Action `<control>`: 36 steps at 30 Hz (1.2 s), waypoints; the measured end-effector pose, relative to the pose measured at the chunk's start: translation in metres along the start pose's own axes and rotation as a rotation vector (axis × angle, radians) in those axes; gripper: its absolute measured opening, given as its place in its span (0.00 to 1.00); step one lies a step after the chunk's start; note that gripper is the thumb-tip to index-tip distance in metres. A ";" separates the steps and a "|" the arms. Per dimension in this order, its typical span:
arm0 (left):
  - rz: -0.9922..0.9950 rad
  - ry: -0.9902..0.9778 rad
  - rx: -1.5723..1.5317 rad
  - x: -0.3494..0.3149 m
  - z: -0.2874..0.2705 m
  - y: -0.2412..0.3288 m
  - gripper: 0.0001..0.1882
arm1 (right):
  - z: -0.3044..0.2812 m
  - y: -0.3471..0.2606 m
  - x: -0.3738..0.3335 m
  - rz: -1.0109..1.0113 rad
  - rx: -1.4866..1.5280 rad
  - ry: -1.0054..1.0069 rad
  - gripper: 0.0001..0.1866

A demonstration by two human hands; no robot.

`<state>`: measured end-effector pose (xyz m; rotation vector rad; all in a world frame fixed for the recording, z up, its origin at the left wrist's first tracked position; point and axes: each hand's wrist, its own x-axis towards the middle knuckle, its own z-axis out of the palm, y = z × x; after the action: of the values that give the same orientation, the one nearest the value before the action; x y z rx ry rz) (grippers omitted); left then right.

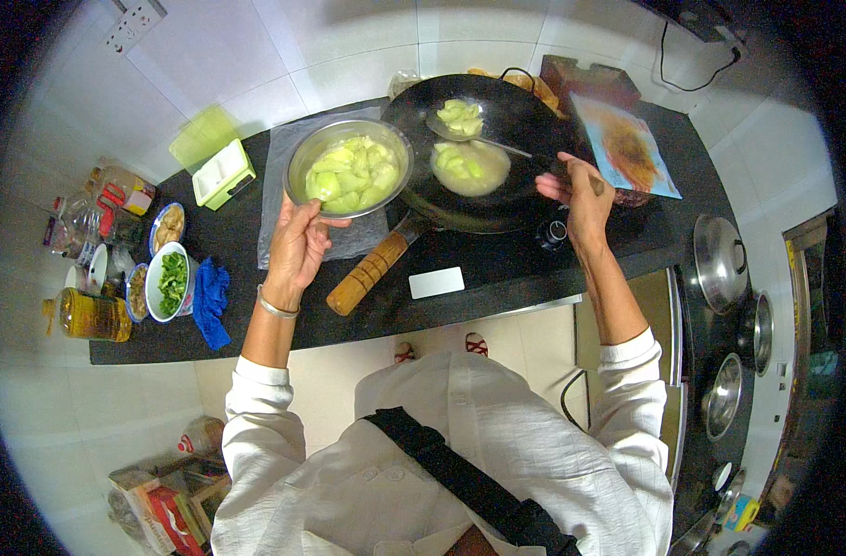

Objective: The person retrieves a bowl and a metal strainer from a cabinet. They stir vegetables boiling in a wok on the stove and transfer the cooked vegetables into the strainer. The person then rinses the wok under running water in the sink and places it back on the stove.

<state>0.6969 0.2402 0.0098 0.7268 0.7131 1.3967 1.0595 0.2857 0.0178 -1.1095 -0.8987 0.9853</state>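
The step in hand looks like ladling pale green slices (463, 164) between the wok (525, 116) and the metal bowl (299, 153), most likely out of the cooking liquid, since the bowl is already well filled. The left hand (300, 236) holds the bowl at its 6 o'clock edge, thumb over the rim and fingers beneath, in a narrow pinch. The right hand (582, 196) lies between 3 and 4 o'clock from the wok's centre and holds the ladle (505, 146) by its handle, fingers rather loosely extended; how firm that hold is, I cannot tell. Reckoned from the wok's centre, the bowl sits at about 9 o'clock, by the wok's rim, and the loaded ladle head at about 11. If the load is bound for the bowl, the next move calls for keeping the ladle level, letting it drain, then tipping it toward 9 o'clock, with the bowl held steady near the rim to catch drips. The slices lie in three places: heaped in the bowl, in a small mound on the ladle, and in the cloudy, whitish liquid (486, 178) at the wok's bottom. They look moist and thin-cut, yellowish green, with irregular edges; how tender they are does not show.
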 end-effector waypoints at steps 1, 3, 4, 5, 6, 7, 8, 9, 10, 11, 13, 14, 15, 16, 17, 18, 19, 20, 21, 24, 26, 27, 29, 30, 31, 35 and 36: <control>0.002 -0.001 -0.004 0.000 -0.001 0.000 0.26 | -0.001 0.001 -0.001 -0.015 -0.010 -0.016 0.16; 0.005 0.001 -0.005 0.000 -0.001 0.000 0.26 | -0.002 0.006 -0.004 -0.044 -0.031 -0.048 0.15; 0.005 0.003 -0.003 0.000 0.001 0.000 0.26 | -0.003 0.011 -0.005 -0.059 -0.033 -0.056 0.15; 0.005 0.004 0.000 0.000 0.002 0.000 0.26 | -0.004 0.015 -0.007 -0.075 -0.034 -0.064 0.15; 0.002 -0.002 -0.003 0.001 0.002 0.000 0.26 | -0.004 0.018 -0.009 -0.091 -0.036 -0.072 0.15; 0.000 -0.005 -0.005 0.001 0.000 -0.001 0.26 | -0.003 0.019 -0.013 -0.100 -0.048 -0.066 0.15; -0.003 -0.008 -0.007 0.001 0.000 -0.001 0.26 | -0.003 0.020 -0.012 -0.096 -0.030 -0.064 0.15; -0.003 -0.001 0.018 0.001 0.002 0.000 0.26 | -0.002 0.022 -0.011 -0.092 -0.011 -0.061 0.15; -0.003 0.003 0.044 0.001 0.006 0.002 0.26 | -0.003 0.023 -0.010 -0.089 0.008 -0.057 0.15; -0.004 0.007 0.071 0.001 0.008 0.003 0.26 | -0.003 0.025 -0.011 -0.085 0.016 -0.050 0.15; -0.009 -0.014 0.070 0.002 0.004 0.001 0.26 | -0.004 0.026 -0.014 -0.079 0.031 -0.037 0.15; -0.012 -0.024 0.070 0.003 0.003 0.000 0.26 | -0.004 0.025 -0.014 -0.089 0.029 -0.043 0.15; -0.016 -0.024 0.067 0.003 0.004 0.000 0.27 | -0.003 0.024 -0.015 -0.100 0.028 -0.048 0.15; -0.019 -0.021 0.067 0.004 0.006 0.001 0.27 | -0.002 0.022 -0.015 -0.109 0.027 -0.054 0.15; -0.023 -0.019 0.066 0.005 0.008 0.001 0.28 | -0.002 0.020 -0.016 -0.111 0.024 -0.054 0.15; -0.032 -0.033 0.049 0.006 0.006 0.000 0.28 | -0.003 0.017 -0.019 -0.113 0.021 -0.053 0.15; -0.040 -0.045 0.030 0.007 0.004 -0.003 0.29 | -0.004 0.013 -0.021 -0.116 0.017 -0.054 0.16; -0.048 -0.058 0.011 0.009 0.003 -0.004 0.29 | -0.005 0.007 -0.024 -0.127 0.010 -0.055 0.16; -0.051 -0.052 0.014 0.010 0.004 -0.005 0.29 | -0.007 0.000 -0.028 -0.137 0.002 -0.055 0.16; -0.071 -0.050 0.014 0.013 0.010 -0.011 0.29 | -0.008 -0.028 -0.040 -0.168 -0.036 -0.033 0.17; -0.078 -0.062 0.013 0.015 0.011 -0.011 0.28 | -0.003 -0.049 -0.050 -0.198 -0.065 -0.052 0.17; -0.090 -0.062 0.016 0.016 0.014 -0.012 0.29 | -0.004 -0.059 -0.056 -0.191 -0.078 -0.061 0.17; -0.102 -0.050 0.027 0.015 0.017 -0.011 0.29 | 0.000 -0.075 -0.066 -0.218 -0.108 -0.129 0.18; -0.104 -0.058 0.024 0.016 0.018 -0.013 0.29 | 0.000 -0.082 -0.071 -0.231 -0.125 -0.159 0.18; -0.107 -0.070 0.022 0.018 0.018 -0.015 0.30 | -0.002 -0.087 -0.076 -0.219 -0.122 -0.194 0.16; -0.100 -0.089 0.009 0.023 0.026 -0.020 0.30 | -0.014 -0.087 -0.093 -0.407 -0.266 -0.391 0.11; -0.101 -0.088 0.014 0.024 0.027 -0.020 0.30 | -0.012 -0.087 -0.094 -0.526 -0.331 -0.406 0.11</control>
<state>0.7314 0.2621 0.0094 0.7489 0.6824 1.2618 1.0566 0.1803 0.0914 -0.8769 -1.6333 0.6383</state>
